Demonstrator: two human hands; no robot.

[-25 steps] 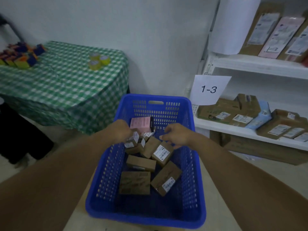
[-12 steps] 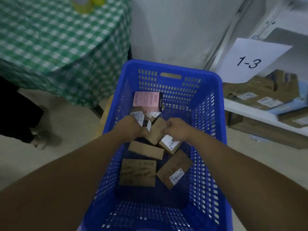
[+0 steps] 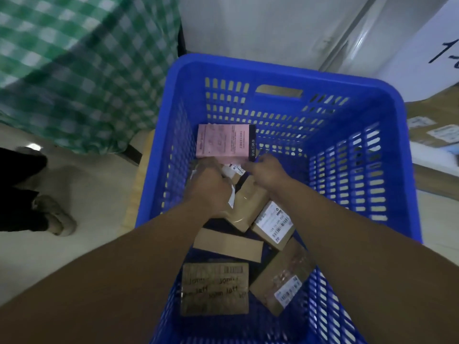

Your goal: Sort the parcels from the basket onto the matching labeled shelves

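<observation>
Down in the blue basket [image 3: 285, 68], below the pink box [image 3: 223, 142], a brown parcel [image 3: 248, 204] sits in the curled left hand [image 3: 211, 192], while the right hand [image 3: 267, 170] shows no clear grip; best lift it alone, label turned up

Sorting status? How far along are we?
Done: labelled parcels lie on the shelf at right. In hand: left hand and right hand dig in the blue basket; nothing lifted clear. Left: pink parcel and at least four brown parcels inside.
</observation>
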